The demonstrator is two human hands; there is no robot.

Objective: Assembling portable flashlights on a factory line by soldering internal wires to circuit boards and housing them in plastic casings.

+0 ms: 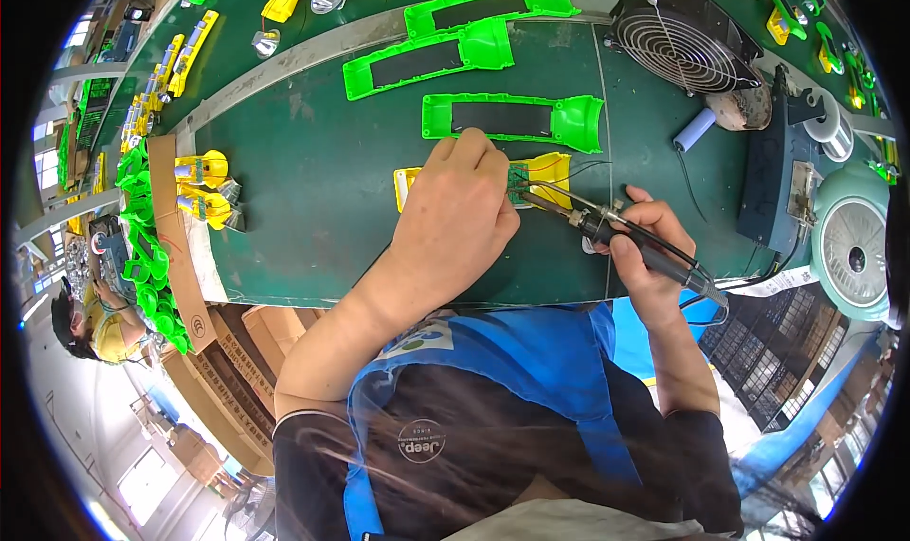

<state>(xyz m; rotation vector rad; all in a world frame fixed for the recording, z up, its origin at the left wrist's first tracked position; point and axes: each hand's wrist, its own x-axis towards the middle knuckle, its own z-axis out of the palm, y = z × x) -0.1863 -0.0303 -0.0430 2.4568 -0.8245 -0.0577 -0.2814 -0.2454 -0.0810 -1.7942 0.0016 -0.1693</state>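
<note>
Your left hand (462, 214) pinches down on the yellow casing (550, 173) with its small circuit board (518, 183) at frame centre; your right hand (647, 247) grips a soldering iron (607, 226), tip at the board. Beneath lies a dark green bench (313, 171). Three green shells (512, 119) sit above, a fan (678, 43) upper right.
</note>
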